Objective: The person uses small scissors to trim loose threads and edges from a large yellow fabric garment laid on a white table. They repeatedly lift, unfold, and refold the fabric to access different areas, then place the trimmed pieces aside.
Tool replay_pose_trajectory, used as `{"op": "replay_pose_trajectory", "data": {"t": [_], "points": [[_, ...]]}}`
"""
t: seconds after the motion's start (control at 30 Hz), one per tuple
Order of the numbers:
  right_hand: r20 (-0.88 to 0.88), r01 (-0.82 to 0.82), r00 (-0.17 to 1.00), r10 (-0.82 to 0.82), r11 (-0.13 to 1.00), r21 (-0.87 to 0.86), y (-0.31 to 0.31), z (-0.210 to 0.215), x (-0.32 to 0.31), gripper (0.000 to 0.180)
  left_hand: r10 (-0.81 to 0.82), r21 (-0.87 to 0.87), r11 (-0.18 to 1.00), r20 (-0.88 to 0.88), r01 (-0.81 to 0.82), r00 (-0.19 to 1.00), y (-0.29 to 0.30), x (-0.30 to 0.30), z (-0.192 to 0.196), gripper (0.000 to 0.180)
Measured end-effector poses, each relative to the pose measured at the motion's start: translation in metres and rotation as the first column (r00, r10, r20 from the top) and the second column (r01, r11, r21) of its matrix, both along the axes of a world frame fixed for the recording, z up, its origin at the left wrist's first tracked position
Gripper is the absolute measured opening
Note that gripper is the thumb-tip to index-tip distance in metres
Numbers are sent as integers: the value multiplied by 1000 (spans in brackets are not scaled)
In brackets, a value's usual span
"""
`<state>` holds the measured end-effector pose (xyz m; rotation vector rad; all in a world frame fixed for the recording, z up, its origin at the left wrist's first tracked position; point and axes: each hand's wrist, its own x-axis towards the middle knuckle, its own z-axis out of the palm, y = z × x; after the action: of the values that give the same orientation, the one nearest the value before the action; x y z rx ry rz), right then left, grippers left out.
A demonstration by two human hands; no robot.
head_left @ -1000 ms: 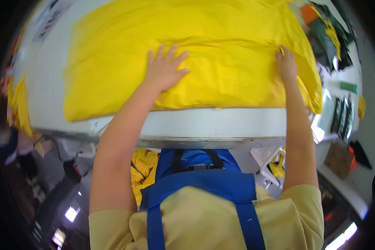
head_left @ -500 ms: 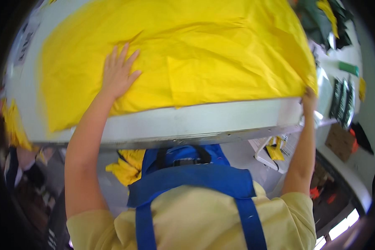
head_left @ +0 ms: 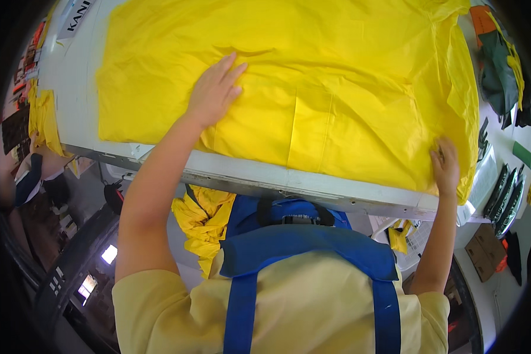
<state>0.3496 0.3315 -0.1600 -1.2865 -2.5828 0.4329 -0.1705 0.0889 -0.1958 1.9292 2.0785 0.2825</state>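
Observation:
A large sheet of yellow waterproof-looking fabric [head_left: 265, 112], possibly a garment, lies spread and wrinkled over a white table [head_left: 76, 82]. Seams and a stitched panel show on its near half. My left hand [head_left: 214, 93] rests flat on the fabric left of the middle, fingers stretched toward the far side, beside a raised crease. Near the fabric's right end, my right hand [head_left: 447, 164] lies on top of it close to the front edge. Its fingers are extended, the thumb a little apart, and no fold shows between them.
Crumpled yellow fabric [head_left: 203, 221] hangs below the table's front edge, and another yellow piece [head_left: 46, 121] is at the left end. Dark packaged bundles [head_left: 504, 197], a green roll [head_left: 523, 154] and dark green fabric [head_left: 498, 76] sit at the right. A cardboard box [head_left: 485, 251] stands lower right.
My right hand has gone from gripping the fabric's near right corner to lying on its surface. My left hand has shifted rightward over the fabric. The whole view has turned somewhat.

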Motion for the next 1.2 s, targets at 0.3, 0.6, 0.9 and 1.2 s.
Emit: {"op": "replay_pose_trajectory", "data": {"t": [0.3,0.6,0.9,1.2], "points": [[-22,222,966,-258,868,-445,111,64,-64,25,115,91,989,-22,-113,993,-11,15,24,54],[-461,299,435,-773,607,-736,323,36,-221,29,-170,177,972,83,154,982,174,102,15,50],[-813,-80,103,-574,809,-582,330,61,-241,23,-168,114,981,100,156,981,178,104,-3,51],[-226,-655,742,631,609,-447,16,96,-265,26,-135,-133,970,395,202,909,165,95,17,54]]}}
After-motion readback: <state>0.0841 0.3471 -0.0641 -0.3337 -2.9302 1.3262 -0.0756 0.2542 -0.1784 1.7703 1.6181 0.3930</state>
